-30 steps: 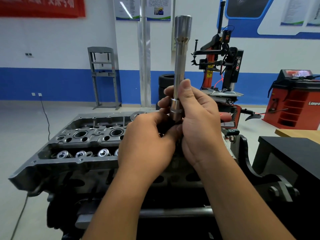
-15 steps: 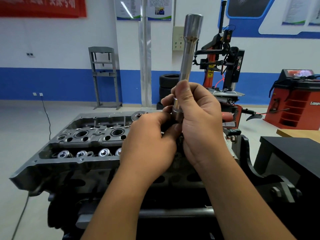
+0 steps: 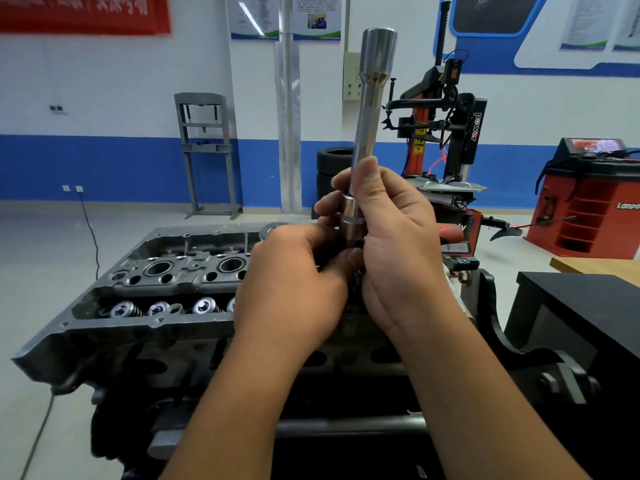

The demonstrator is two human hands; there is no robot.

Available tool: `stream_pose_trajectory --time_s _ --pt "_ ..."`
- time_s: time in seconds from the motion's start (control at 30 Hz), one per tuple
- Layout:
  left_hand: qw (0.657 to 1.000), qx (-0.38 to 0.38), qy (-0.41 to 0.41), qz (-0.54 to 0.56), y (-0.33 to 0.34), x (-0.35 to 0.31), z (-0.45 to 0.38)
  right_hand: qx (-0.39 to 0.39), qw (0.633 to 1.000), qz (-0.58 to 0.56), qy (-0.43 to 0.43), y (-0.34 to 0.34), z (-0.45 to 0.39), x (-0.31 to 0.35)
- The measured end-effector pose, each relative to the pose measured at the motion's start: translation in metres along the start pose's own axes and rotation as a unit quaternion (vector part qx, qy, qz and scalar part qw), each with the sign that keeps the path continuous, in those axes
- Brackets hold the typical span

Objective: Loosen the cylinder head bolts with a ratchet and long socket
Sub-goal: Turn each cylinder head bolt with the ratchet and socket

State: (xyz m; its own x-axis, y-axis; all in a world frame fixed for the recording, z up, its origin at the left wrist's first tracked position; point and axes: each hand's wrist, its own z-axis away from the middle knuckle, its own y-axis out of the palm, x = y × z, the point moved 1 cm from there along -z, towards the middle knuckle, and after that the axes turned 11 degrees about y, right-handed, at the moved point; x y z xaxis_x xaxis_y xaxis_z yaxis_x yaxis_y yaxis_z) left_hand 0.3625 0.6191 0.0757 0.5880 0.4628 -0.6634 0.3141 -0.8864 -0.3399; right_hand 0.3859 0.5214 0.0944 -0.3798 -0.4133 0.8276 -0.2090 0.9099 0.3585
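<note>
Because the long socket has to be seated on the ratchet drive before any bolt can be reached, both hands hold the tool up in front of the chest, above the cylinder head, with the socket's open end pointing up. The right hand is closed round the lower part of the socket; its thumb lies along the shaft and its fingers wrap behind it, just above the stepped collar at the base. The left hand is curled in beneath that collar, thumb tip meeting the right palm. It appears to grip the ratchet, but the ratchet itself is hidden inside the two hands, so the exact hold cannot be confirmed. The socket leans slightly to the right from vertical. This grip suits pressing the socket onto the drive square, judged from the posture alone.

Below the hands, the cylinder head sits on an engine stand, with valve springs exposed along its near side. A tyre changer stands behind, well apart from the work.
</note>
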Motion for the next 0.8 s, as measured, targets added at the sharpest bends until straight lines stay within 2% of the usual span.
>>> stream_pose_trajectory --time_s 0.17,0.37,0.57,0.8 --pt "1.000 -0.004 0.001 0.004 -0.001 0.005 0.000 -0.020 1.000 -0.009 0.000 -0.001 0.000 0.001" --pt "1.000 0.015 0.005 0.003 -0.002 0.008 -0.001 -0.086 0.991 0.051 -0.084 -0.004 0.002 -0.001" --pt "1.000 0.029 0.007 0.004 -0.003 0.009 -0.001 -0.078 0.991 0.063 -0.088 -0.004 0.002 -0.001" --pt "0.999 -0.039 0.012 -0.020 0.001 0.012 0.000 -0.042 0.998 0.039 -0.036 -0.001 0.001 -0.001"
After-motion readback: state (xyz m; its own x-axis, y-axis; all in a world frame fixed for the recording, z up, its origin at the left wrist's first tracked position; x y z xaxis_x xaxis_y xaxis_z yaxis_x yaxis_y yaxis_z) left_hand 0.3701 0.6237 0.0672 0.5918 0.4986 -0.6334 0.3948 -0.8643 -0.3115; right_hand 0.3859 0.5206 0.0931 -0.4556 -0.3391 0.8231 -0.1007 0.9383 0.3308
